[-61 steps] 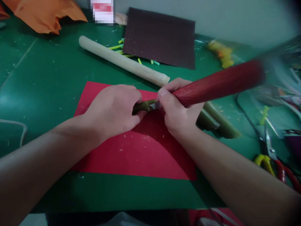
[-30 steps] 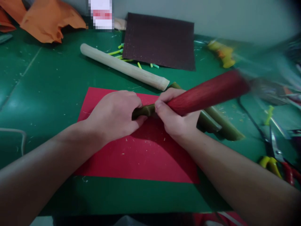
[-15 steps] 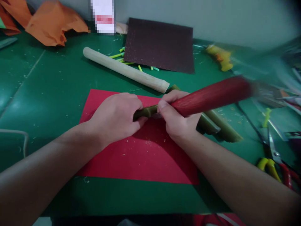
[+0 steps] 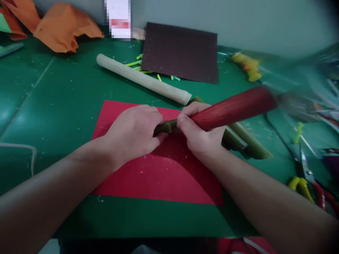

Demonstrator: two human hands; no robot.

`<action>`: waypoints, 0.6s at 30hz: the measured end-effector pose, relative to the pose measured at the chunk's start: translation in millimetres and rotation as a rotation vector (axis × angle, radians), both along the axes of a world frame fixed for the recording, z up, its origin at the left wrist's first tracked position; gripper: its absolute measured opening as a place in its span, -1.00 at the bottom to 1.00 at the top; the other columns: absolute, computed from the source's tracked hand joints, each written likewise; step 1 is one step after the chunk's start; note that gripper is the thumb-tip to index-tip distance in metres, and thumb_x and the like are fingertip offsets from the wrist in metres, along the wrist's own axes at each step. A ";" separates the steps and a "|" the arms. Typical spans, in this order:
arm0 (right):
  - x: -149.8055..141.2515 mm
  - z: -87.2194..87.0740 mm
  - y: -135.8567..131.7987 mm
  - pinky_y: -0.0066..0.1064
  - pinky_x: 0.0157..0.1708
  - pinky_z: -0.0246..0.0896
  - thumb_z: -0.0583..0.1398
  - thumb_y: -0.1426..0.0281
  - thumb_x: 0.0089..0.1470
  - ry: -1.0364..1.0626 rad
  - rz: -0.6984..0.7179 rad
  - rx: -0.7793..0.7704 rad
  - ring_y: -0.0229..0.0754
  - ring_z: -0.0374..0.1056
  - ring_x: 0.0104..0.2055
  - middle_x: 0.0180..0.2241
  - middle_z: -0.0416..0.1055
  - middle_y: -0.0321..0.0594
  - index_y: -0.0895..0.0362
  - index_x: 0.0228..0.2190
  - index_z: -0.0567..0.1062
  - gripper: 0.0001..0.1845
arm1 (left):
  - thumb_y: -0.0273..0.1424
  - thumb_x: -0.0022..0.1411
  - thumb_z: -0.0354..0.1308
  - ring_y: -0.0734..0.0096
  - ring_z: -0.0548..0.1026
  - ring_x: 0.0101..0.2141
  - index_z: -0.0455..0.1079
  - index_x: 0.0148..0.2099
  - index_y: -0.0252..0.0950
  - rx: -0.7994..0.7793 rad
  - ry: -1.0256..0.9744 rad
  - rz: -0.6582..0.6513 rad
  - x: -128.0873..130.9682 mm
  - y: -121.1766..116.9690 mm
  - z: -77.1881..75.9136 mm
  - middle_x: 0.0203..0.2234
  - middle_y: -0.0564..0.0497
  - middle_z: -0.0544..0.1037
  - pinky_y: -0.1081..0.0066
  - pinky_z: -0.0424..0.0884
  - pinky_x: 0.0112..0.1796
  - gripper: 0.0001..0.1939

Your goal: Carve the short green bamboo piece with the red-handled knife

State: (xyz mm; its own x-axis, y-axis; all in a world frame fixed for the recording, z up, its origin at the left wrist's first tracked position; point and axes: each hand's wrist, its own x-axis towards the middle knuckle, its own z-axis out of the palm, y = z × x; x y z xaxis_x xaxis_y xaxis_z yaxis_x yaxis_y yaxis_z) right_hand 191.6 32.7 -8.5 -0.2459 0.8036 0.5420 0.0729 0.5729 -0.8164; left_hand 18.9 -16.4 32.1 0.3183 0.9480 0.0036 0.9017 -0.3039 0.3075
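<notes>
Over a red sheet [image 4: 159,176], my left hand [image 4: 135,130] is closed around a green bamboo piece [image 4: 168,126] with a ring-like node. My right hand [image 4: 198,132] grips a tool with a thick red wooden handle [image 4: 235,107], whose far end points up to the right and is blurred. The tool's working part, hidden by my right hand, seems to be close to the bamboo. Small pale shavings are scattered over the sheet. Behind my right wrist lie cut green bamboo lengths [image 4: 250,143]. A peeled pale bamboo stick [image 4: 143,79] rests beyond both hands.
On the green table [image 4: 66,91] lie orange paper [image 4: 69,28], a dark brown sheet [image 4: 181,53] over thin yellow-green sticks, and a yellow glue gun [image 4: 247,66]. Scissors [image 4: 307,173] with yellow and red handles lie at the right. A white cable [image 4: 33,155] runs at the left.
The view has shifted slightly. The far end of the red handle sits a little further left. Both hands keep their hold, and the bamboo remains between them.
</notes>
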 end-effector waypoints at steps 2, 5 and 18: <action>-0.5 1.6 -0.5 -0.36 -0.58 0.19 0.25 0.53 0.00 0.006 0.002 0.016 -0.30 0.24 -0.57 -0.62 0.32 -0.38 0.02 -0.62 0.39 -0.75 | -0.32 0.35 0.20 0.12 0.56 -0.17 0.49 -0.23 -0.31 0.016 -0.008 -0.005 -0.3 -0.8 -1.3 -0.27 -0.12 0.61 0.27 0.36 -0.25 -0.84; -1.6 3.5 -1.5 -0.38 -0.60 0.13 0.24 0.53 -0.01 0.003 0.012 0.014 -0.32 0.20 -0.59 -0.63 0.31 -0.39 0.04 -0.63 0.37 -0.74 | -0.33 0.34 0.20 0.09 0.56 -0.17 0.50 -0.23 -0.32 0.022 -0.004 -0.007 -0.1 -1.3 -3.2 -0.28 -0.12 0.61 0.25 0.37 -0.23 -0.85; -5.4 0.3 -0.6 -0.38 -0.55 0.18 0.23 0.50 -0.03 0.056 -0.001 -0.039 -0.32 0.23 -0.56 -0.60 0.33 -0.36 0.06 -0.60 0.38 -0.80 | -0.33 0.30 0.23 0.12 0.56 -0.21 0.50 -0.21 -0.34 0.080 -0.027 0.031 0.0 -3.5 -12.6 -0.31 -0.11 0.60 0.25 0.38 -0.27 -0.85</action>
